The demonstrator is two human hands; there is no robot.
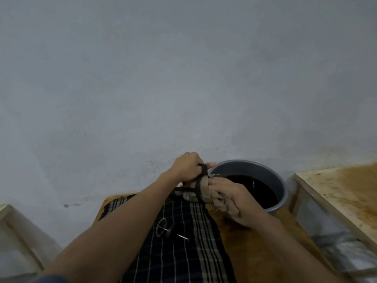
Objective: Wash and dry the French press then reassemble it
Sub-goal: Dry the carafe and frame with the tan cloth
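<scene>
Right beside the bucket, over the near end of the worktop, the carafe is held tipped on its side, mouth toward the right. The left hand has its fingers curled around the black frame and handle, gripping it so the glass can't roll. The right hand is bunched around a beige rag that's stuffed against the carafe's mouth, fingers closed on the cloth. Looks to me like the drying step: tipping it sideways lets the rag reach inside, and keeping it up off the worktop leaves room to twist.

The bucket holds dark water, so I'd guess that's where the washing happens, and holding the carafe just beside it keeps drips close to it.

Nearer than the bucket, a dark striped cloth is spread over the worktop, and the plunger lies on it, with rod, mesh disc and a black round part. Parking it on cloth makes sense, since it soaks up leftover water and keeps the parts from rolling off. Can't tell whether the plunger is fully dry.

My read: carafe nearly done, reassembly not started. Main risk is squeezing wet glass too hard or letting it slip, so the grip on the frame seems smart.
</scene>
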